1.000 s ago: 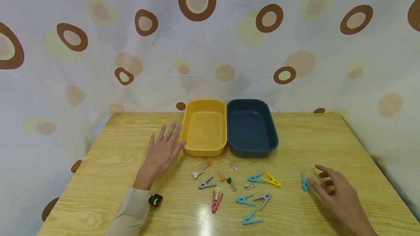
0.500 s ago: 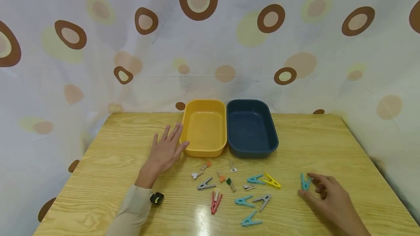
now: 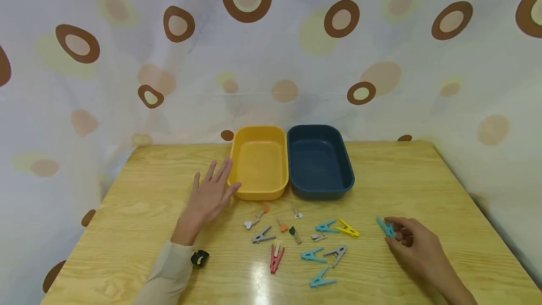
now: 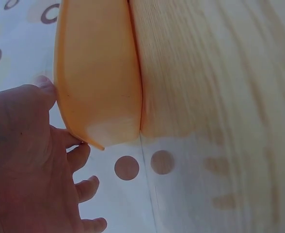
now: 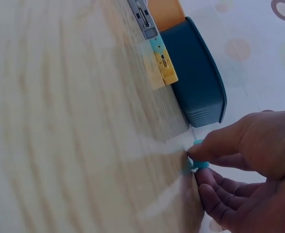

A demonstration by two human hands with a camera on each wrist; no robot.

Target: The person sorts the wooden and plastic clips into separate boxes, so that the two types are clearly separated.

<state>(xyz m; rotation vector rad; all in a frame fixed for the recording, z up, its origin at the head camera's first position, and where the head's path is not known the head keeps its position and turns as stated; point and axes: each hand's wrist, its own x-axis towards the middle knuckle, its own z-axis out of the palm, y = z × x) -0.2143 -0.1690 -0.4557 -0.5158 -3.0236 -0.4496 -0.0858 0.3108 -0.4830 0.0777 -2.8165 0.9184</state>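
Between thumb and fingers, my right hand pinches a teal clothespin at the right side of the table; in the right wrist view only a bit of that clothespin shows. My left hand has its fingers spread and touches the left rim of the yellow tray. The left wrist view shows thumb and fingertips at the edge of this tray. Other clothespins lie mid-table: teal ones, a yellow one, grey ones and a red one.
A dark blue tray stands against the yellow one's right side. Several small wooden clips with heart or round tops, such as a green-heart clip, lie before the trays. A patterned cloth hangs behind the wooden table.
My right hand has closed its thumb and fingers on the teal clothespin, which has turned and tilted in the grasp. My left hand stays by the yellow tray. The head view has shifted slightly.
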